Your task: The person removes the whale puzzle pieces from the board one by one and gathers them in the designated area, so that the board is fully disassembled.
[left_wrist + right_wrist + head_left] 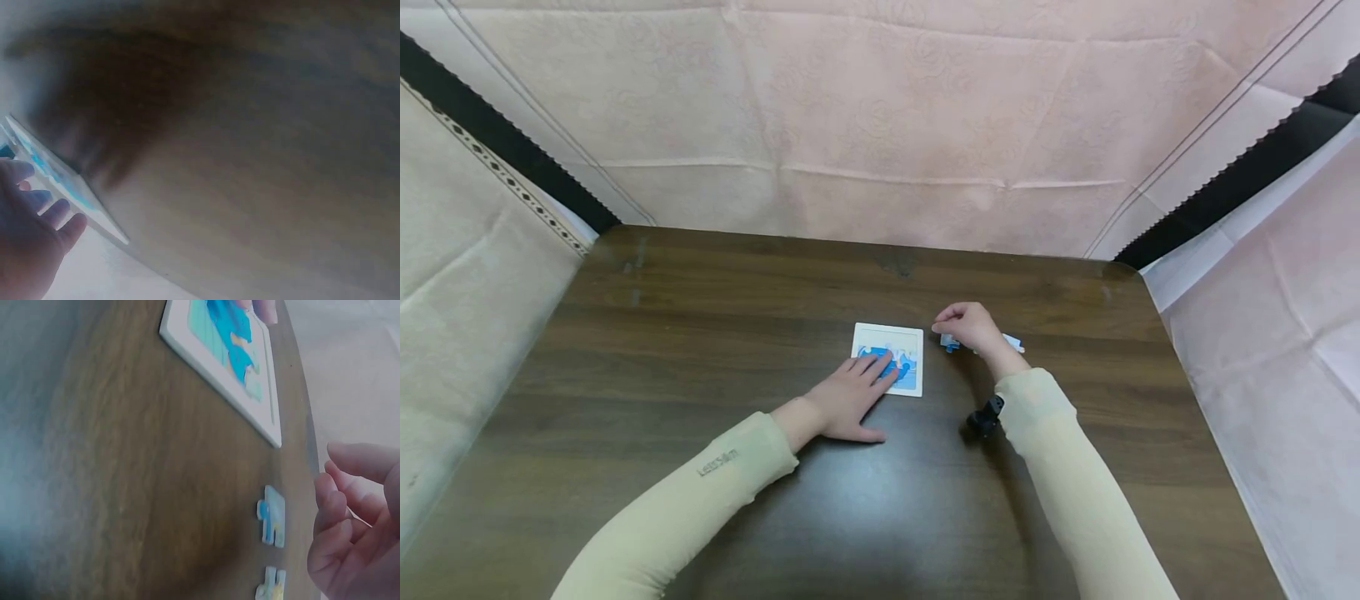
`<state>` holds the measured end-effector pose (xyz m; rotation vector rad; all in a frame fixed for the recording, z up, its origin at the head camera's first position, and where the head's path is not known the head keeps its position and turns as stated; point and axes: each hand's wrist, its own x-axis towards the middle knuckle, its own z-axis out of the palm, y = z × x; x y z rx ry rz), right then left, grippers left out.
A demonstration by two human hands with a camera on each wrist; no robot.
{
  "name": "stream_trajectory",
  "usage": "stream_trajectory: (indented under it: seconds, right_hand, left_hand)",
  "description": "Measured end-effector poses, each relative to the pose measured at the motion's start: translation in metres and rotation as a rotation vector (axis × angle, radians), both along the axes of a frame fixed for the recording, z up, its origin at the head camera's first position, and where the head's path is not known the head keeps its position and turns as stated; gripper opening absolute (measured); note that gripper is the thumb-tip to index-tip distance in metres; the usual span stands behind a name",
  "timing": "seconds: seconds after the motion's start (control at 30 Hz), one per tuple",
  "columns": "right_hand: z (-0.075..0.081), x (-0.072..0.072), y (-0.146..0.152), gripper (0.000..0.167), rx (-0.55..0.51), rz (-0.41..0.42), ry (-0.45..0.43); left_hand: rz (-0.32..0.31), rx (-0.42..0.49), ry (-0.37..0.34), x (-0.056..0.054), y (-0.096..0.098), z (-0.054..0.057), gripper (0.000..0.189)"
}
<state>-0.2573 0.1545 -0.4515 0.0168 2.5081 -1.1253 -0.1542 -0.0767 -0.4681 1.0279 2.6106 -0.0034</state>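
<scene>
A white-framed jigsaw puzzle board [889,334] with a blue picture lies on the table; its upper part is pale, without picture pieces. My left hand [853,398] rests on it with spread, straight fingers over the lower left of the picture. To the right, my right hand [967,325] hovers by the loose pieces, its fingers loosely bent. In the right wrist view nothing shows between the fingers of that hand [359,519]. One blue-and-white puzzle piece [275,517] lies beside it, and a second piece [272,586] is cut off by the lower edge.
The dark wooden table [715,333] reaches back to a pale cloth curtain [880,125]. More cloth hangs at both sides. Another loose piece [1013,342] shows just right of the right wrist. A small black device [985,417] sits at the right cuff.
</scene>
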Motion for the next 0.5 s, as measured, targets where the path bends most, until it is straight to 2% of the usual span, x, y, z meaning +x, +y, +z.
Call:
stream_trajectory:
  seconds: [0.13, 0.23, 0.37, 0.5]
  right_hand:
    - [0.001, 0.000, -0.008, 0.022, -0.020, 0.012, -0.010]
    - [0.002, 0.001, -0.013, 0.021, -0.018, 0.026, -0.007]
    - [0.002, 0.002, -0.023, 0.021, -0.017, 0.048, -0.021]
    - [0.000, 0.005, -0.035, 0.022, -0.018, 0.108, -0.019]
  left_hand:
    - [-0.013, -0.010, -0.016, 0.004, -0.007, 0.003, 0.091]
    - [-0.024, -0.001, -0.031, 0.007, -0.009, 0.001, 0.089]
    - [-0.036, 0.016, -0.035, 0.011, -0.006, -0.003, 0.087]
    - [-0.057, 0.014, -0.019, 0.014, 0.001, -0.004, 0.087]
